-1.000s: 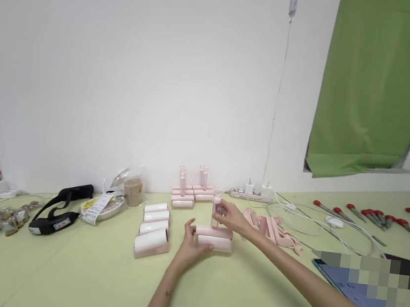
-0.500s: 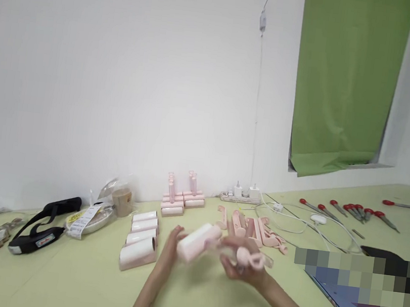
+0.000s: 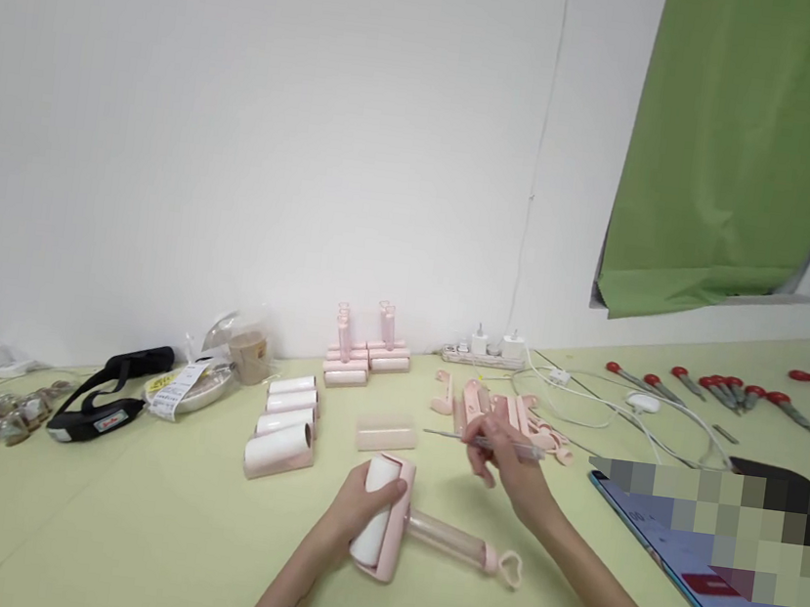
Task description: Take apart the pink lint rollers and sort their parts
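My left hand (image 3: 356,506) is closed around a lint roller (image 3: 395,529), its thumb across the white paper roll (image 3: 379,497). The roller has a pink frame and a clear handle ending in a pink heart-shaped loop, which points right. Above it, my right hand (image 3: 500,458) grips a screwdriver (image 3: 442,434) with a thin metal shaft pointing left and a clear handle. A translucent pink cover (image 3: 386,435) lies on the table just beyond the roller. Nearby on the left is a row of several white rolls in pink covers (image 3: 280,448).
Loose pink frames and handles (image 3: 496,403) are piled behind my right hand. Pink rollers (image 3: 346,373) stand by the wall, near a power strip (image 3: 481,356) with cables. Red-ended tools (image 3: 720,387) and a phone (image 3: 690,565) are at right; a black strap (image 3: 109,395) is at left.
The lint roller has come down towards me and turned, its heart loop now pointing right. My right hand has left it and moved up with the screwdriver. The cover now shows separately on the table.
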The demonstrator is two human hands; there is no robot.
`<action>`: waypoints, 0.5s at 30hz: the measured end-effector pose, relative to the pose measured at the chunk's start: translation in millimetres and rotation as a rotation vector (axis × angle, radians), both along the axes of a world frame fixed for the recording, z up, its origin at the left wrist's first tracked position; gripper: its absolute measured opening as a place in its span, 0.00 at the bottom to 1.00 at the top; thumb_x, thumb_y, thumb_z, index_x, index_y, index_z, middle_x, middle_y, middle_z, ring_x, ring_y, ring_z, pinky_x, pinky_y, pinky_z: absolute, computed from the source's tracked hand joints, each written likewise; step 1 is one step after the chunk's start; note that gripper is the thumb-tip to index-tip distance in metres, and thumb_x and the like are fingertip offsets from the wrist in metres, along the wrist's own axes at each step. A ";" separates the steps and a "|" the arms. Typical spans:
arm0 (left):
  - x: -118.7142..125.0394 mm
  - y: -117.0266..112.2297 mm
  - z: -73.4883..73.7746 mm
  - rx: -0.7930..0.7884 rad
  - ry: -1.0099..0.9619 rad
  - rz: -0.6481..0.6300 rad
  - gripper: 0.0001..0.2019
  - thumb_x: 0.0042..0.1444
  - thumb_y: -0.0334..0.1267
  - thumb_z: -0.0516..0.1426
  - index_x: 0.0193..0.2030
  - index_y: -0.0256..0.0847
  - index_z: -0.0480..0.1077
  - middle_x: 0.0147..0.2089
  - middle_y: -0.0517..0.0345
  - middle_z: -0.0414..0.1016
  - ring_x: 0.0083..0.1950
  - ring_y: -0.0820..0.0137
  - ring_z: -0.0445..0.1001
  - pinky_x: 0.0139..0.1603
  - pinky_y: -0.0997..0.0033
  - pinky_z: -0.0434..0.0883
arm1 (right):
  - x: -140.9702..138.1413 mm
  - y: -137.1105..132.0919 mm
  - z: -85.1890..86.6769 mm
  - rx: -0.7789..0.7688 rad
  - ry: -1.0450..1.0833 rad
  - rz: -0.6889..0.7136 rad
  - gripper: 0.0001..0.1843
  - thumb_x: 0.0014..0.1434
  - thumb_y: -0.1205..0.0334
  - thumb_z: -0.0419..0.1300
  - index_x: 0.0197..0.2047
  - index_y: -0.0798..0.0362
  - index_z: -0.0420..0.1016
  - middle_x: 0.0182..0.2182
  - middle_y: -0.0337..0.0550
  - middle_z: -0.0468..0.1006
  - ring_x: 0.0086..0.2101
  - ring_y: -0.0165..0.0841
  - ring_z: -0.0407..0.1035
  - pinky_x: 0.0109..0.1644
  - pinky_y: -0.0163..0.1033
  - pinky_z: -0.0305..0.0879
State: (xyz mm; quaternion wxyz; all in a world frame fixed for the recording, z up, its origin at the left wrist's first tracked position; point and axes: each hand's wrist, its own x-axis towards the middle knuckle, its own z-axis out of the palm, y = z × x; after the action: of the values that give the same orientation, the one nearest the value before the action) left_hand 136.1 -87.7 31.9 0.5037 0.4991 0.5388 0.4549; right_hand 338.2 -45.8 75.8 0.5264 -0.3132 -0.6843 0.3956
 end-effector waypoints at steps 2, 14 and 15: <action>5.5 -0.5 2.7 0.050 0.073 0.040 0.17 0.39 0.48 0.59 0.31 0.36 0.65 0.27 0.60 0.69 0.29 0.71 0.66 0.30 0.74 0.63 | -10.0 -8.6 -3.9 -0.050 0.022 0.163 0.18 0.58 0.50 0.44 0.26 0.53 0.62 0.13 0.33 0.64 0.14 0.25 0.58 0.20 0.33 0.56; 8.5 -2.0 8.7 0.095 0.163 0.046 0.16 0.40 0.47 0.58 0.31 0.36 0.67 0.28 0.59 0.70 0.31 0.70 0.66 0.32 0.73 0.63 | -24.8 -28.9 -3.5 -0.239 -0.037 0.328 0.12 0.52 0.53 0.55 0.31 0.52 0.59 0.19 0.35 0.73 0.22 0.30 0.71 0.28 0.38 0.69; 8.7 -1.8 8.5 0.097 0.168 0.053 0.16 0.40 0.47 0.58 0.31 0.36 0.67 0.28 0.59 0.70 0.31 0.69 0.66 0.33 0.73 0.63 | -25.4 -28.6 -4.3 -0.253 -0.027 0.317 0.13 0.53 0.52 0.54 0.31 0.52 0.58 0.19 0.35 0.73 0.22 0.30 0.71 0.28 0.38 0.69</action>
State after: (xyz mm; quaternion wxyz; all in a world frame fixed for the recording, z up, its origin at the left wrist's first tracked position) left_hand 144.8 -89.4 40.4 0.4197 0.5451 0.5694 0.4501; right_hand 312.8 -74.4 71.5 0.4048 -0.2704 -0.6768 0.5522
